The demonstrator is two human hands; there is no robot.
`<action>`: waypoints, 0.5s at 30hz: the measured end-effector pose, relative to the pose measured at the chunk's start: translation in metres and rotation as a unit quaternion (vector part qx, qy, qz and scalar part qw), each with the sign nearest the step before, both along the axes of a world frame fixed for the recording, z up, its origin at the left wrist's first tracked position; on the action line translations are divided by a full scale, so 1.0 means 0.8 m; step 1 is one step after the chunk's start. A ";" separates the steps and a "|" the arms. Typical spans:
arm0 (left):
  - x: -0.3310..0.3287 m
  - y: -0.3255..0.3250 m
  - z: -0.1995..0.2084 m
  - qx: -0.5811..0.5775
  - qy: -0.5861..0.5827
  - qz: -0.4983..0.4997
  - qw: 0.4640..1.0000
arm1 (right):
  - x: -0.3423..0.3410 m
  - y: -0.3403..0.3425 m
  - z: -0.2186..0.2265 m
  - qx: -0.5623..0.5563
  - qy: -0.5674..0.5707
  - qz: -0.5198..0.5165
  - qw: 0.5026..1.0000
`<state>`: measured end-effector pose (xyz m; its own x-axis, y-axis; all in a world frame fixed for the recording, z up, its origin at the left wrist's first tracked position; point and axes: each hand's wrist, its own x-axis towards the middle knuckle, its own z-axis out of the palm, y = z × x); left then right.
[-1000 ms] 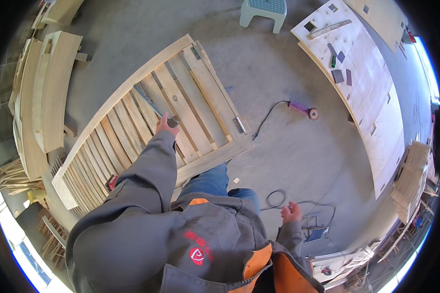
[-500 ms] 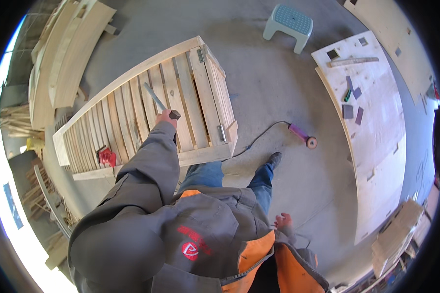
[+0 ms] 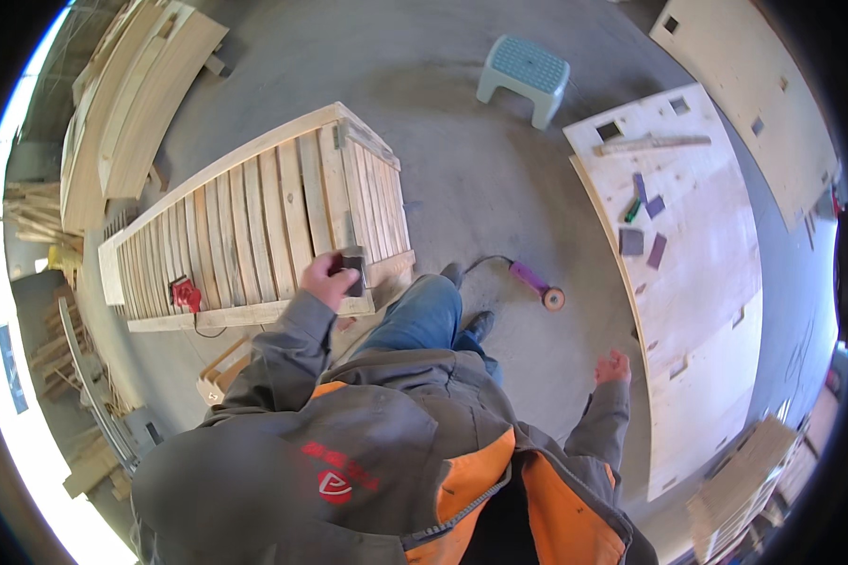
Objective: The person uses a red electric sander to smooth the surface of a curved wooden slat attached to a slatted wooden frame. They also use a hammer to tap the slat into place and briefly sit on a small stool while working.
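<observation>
Our left grip [image 3: 324,278] is clamped on the dark block [image 3: 355,271] just to its right, long side pointing away, by the near-right corner of the slatted crate [image 3: 271,221]; right grip [image 3: 612,367] hangs empty and loose, well apart

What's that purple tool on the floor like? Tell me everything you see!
The purple tool looks like a grinder: a long body, probably plastic, with a round brownish disc at one end. From the other end, a dark cord curves away. It lies on the grey floor, between the slatted wooden piece and the pale board. Nobody is holding it. I can't tell if it's switched on.
</observation>
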<state>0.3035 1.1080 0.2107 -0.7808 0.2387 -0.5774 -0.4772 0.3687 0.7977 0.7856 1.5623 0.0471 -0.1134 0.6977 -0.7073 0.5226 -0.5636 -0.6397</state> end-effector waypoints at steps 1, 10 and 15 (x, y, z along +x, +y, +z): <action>0.001 0.035 0.010 0.013 0.002 -0.001 1.000 | -0.004 0.015 -0.009 -0.041 0.050 -0.043 0.997; -0.125 0.240 0.003 0.100 0.158 -0.211 0.959 | -0.294 -0.002 0.127 0.176 -0.080 0.321 0.927; -0.218 0.312 0.013 0.211 0.121 -0.251 0.937 | -0.531 0.046 0.208 0.311 -0.011 0.475 0.823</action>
<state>0.1287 1.3578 0.2209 -0.6045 0.7784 -0.1694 -0.1136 0.1262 0.9855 0.3605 1.5988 0.2139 -0.8090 0.5291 -0.2562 0.5535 0.5390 -0.6349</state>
